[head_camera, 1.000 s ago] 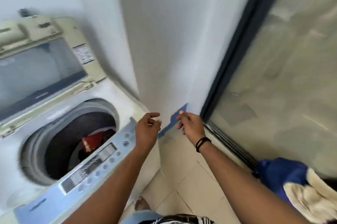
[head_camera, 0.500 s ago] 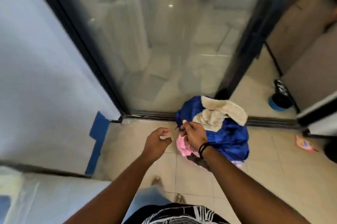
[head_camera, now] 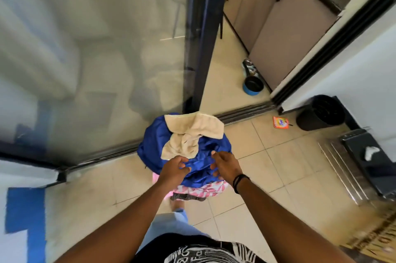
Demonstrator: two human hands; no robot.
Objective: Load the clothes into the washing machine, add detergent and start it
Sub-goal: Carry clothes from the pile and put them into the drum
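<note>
A pile of clothes [head_camera: 184, 151] lies on the floor [head_camera: 267, 166] at the centre of the frame, against the foot of the glass door [head_camera: 92, 52] that fills the upper left. A towel [head_camera: 190, 134] lies on top of the pile. Both hands reach onto its near side, the left hand [head_camera: 174, 168] left of the right hand [head_camera: 225, 166]. To the right lies a detergent packet [head_camera: 280, 122], with a bin [head_camera: 320, 112] just beyond it by the wall. Two bowls [head_camera: 252, 85] sit behind, past the door track.
</note>
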